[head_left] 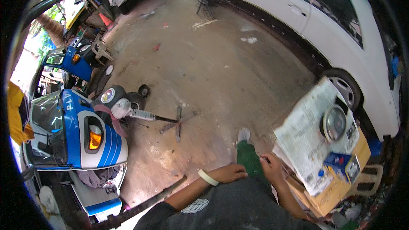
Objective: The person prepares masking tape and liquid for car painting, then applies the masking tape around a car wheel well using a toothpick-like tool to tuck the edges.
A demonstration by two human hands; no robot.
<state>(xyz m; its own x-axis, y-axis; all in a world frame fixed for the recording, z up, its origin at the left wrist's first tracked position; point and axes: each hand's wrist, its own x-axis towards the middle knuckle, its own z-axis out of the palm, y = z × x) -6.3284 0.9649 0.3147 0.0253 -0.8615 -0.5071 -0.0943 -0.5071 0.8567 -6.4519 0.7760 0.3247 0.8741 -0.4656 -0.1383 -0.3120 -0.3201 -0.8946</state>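
Left hand (232,173): lower middle of the frame, back of the hand up, fingers lying close together at the hem of a black cloth T-shirt (234,206); the palm is hidden from me, so I cannot tell whether it grips anything
Wrist: a pale, smooth band (208,177) circles it on that side
Right hand (271,166): just right of the other, fingers curled in beside the dark green cloth trousers (248,155); I cannot tell whether the fingertips pinch something or simply bend
Worktable: a pale wooden top (362,150) at lower right, nearest the right hand, mostly covered by printed newspaper sheets (294,140)
On the newspaper: a round, clear-faced lamp with a pale rim (334,123) towards the far side, a blue cardboard box (341,165) nearer, and a small round blue piece (321,173) just left of the box
Left side: a blue-and-white vehicle front (111,142) with an orange lamp (94,138)
Floor: brownish concrete (204,59) across the centre
Upper right: a white car (294,12), its rear wheel near the newspaper
Upper left: an orange cone (106,21)
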